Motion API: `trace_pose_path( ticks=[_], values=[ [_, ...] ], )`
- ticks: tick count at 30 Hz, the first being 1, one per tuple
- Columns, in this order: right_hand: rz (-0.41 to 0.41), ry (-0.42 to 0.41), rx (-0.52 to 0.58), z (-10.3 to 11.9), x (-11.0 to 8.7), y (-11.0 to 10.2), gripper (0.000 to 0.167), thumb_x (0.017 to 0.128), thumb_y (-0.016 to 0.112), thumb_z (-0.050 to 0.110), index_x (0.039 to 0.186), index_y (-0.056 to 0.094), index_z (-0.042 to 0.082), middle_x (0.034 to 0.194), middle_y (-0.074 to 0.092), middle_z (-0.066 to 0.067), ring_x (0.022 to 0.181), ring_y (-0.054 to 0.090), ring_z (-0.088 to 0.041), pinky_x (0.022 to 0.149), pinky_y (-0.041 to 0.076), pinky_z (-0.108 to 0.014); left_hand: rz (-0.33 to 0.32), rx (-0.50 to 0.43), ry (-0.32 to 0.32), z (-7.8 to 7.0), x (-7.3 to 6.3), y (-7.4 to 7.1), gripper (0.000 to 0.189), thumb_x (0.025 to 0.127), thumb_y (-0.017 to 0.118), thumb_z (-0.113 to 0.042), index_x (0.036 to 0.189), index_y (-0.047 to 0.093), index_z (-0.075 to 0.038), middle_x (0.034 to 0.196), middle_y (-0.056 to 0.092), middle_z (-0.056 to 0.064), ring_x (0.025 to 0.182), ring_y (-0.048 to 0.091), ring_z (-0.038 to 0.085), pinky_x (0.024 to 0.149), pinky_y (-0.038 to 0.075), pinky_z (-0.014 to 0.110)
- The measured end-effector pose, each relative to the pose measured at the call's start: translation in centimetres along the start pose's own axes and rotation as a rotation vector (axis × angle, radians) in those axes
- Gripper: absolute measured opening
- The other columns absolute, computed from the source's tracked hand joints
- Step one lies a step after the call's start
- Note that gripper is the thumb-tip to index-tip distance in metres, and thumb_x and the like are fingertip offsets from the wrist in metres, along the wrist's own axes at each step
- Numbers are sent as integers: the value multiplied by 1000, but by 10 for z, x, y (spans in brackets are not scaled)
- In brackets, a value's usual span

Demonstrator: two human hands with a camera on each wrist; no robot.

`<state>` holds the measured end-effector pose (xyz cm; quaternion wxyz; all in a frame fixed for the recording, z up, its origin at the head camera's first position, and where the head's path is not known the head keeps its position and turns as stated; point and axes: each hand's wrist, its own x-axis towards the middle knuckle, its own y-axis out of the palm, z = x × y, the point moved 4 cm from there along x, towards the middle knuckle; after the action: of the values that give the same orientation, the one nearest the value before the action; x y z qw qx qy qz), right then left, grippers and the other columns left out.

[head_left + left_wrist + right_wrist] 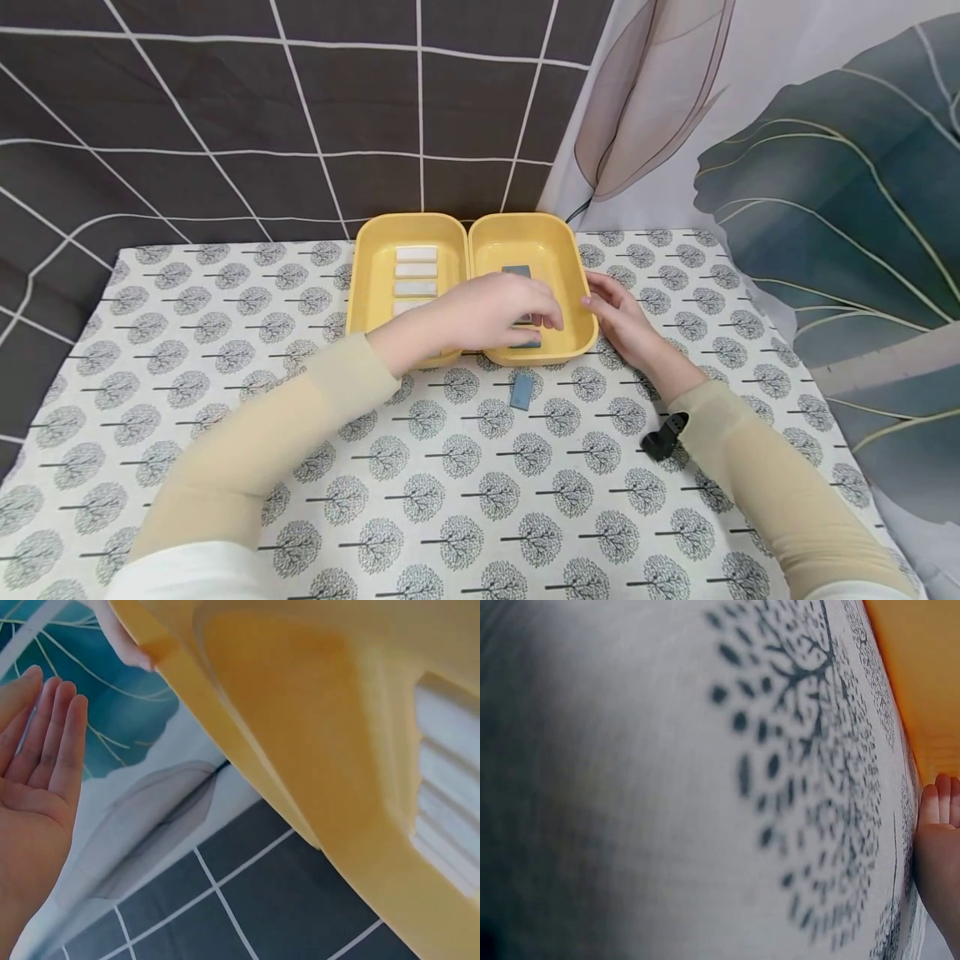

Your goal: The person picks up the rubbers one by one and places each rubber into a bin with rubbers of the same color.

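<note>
Two yellow boxes stand side by side in the head view. My left hand (502, 312) is over the right box (555, 237), its fingers loosely bent and apart from the thumb, holding nothing. Beneath it lie grey-blue blocks (517, 271), partly hidden by the fingers. In the left wrist view the same hand (37, 795) has nearly straight fingers. My right hand (622, 325) rests against the right wall of that box, fingertips at its outer side and rim. White blocks (416, 271) lie in a column in the left box (367, 283). One loose blue block (521, 391) lies on the cloth.
A white tablecloth (457, 500) with printed trees covers the table. Behind the boxes hangs a dark cloth (360, 100) with a white grid. A leaf-patterned curtain (825, 208) hangs at the right. A black wrist device (663, 436) sits at the right sleeve cuff.
</note>
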<state>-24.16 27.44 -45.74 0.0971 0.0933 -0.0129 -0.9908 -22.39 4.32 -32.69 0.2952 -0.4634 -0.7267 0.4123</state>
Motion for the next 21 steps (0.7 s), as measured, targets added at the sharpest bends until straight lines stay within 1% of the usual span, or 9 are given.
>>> trace_pose_path(
  ticks=[3,8,16,21],
  values=[
    [-1,6,-1,-1,0,0,62,106,50,4,163,28,-2,138,54,7,124,56,-8,106,54,-13,-3,-6,19,-5,-6,8,23,99,74,-12,122,76,-13,123,76,0,119,68,15,113,52,29],
    [-3,8,0,0,-1,0,62,105,50,4,163,28,-2,137,54,8,123,57,-8,107,53,-13,-6,-9,48,-10,-15,23,21,99,75,-15,120,76,-15,123,76,-4,120,68,12,114,53,27],
    [-8,11,-8,0,0,0,62,106,51,4,163,27,-2,138,53,8,125,55,-8,107,52,-12,4,-39,42,-14,-28,43,26,97,77,-16,124,76,-15,126,76,-3,121,69,13,113,54,29],
    [-6,6,-10,1,0,0,62,106,51,4,163,28,-2,140,53,8,126,55,-8,107,52,-12,18,-57,36,-15,-34,54,30,96,78,-15,126,75,-15,131,75,-1,124,69,15,114,55,30]
  ],
)
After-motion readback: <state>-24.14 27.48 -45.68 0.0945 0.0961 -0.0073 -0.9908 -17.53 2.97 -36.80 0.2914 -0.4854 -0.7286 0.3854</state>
